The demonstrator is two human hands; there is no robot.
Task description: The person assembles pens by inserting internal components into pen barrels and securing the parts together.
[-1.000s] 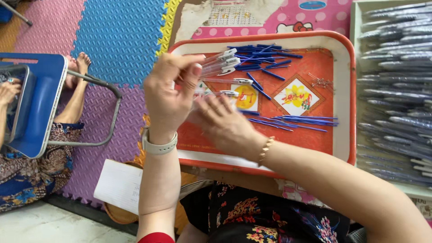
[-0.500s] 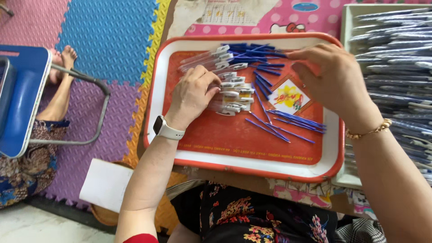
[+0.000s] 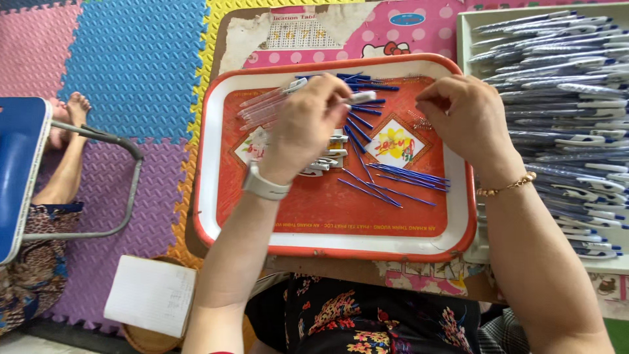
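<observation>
Sitting in the middle of the frame is an orange tray (image 3: 249, 223) with a white rim, and both hands are over it. The left hand (image 3: 308, 124) is curled, and its fingers are pinched shut on a white pen part (image 3: 362, 97) near the top middle of the tray. A grey watch (image 3: 265, 185) sits on that wrist. Clear pen tubes (image 3: 262, 105) poke out to the left of this hand, and it may be holding them too, but I cannot tell for sure. The right hand (image 3: 468, 121) is over the upper right of the tray. Its fingers are bent in close together, and I cannot tell if anything is between them. A gold bracelet (image 3: 508, 187) is on that wrist.

Thin blue ink sticks (image 3: 393, 183) lie all over the middle of the tray, some in a bunch under the right hand. Small white pen caps (image 3: 327, 160) lie in a little pile just below the left hand.

At the right edge of the frame is a white box (image 3: 468, 39) full of finished pens (image 3: 563, 98), blue and white, lying side by side. The tray rests on a pink table (image 3: 419, 26). At the left, another person's bare foot (image 3: 69, 115) rests on colourful foam floor mats (image 3: 131, 59), next to a blue chair (image 3: 23, 164). A white paper pad (image 3: 151, 295) lies at the lower left.
</observation>
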